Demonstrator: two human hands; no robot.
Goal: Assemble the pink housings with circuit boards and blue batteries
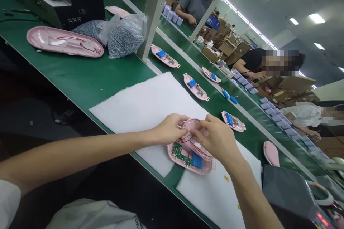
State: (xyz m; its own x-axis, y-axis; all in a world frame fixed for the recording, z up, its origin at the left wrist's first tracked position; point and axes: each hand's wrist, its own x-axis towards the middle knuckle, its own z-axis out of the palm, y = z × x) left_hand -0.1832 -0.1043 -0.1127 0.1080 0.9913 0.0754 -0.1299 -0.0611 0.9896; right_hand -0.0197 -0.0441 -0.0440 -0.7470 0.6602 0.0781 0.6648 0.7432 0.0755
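Observation:
My left hand (170,128) and my right hand (216,139) both pinch a pink plastic cover shell (194,139), held tilted just above a pink base shell (188,159). The base shell lies on a white foam pad (145,105) and carries a green circuit board (180,153) and a blue battery (197,161). Thin red and black wires (188,139) run between the two shells. Fingers of both hands are closed on the cover's far end.
Several more pink shells with blue batteries (195,86) lie along the green conveyor belt (80,75). A large pink shell (64,41), bags of grey granules (123,35) and a black machine (77,3) stand at left. Other people work across the line. A dark device (290,189) sits at right.

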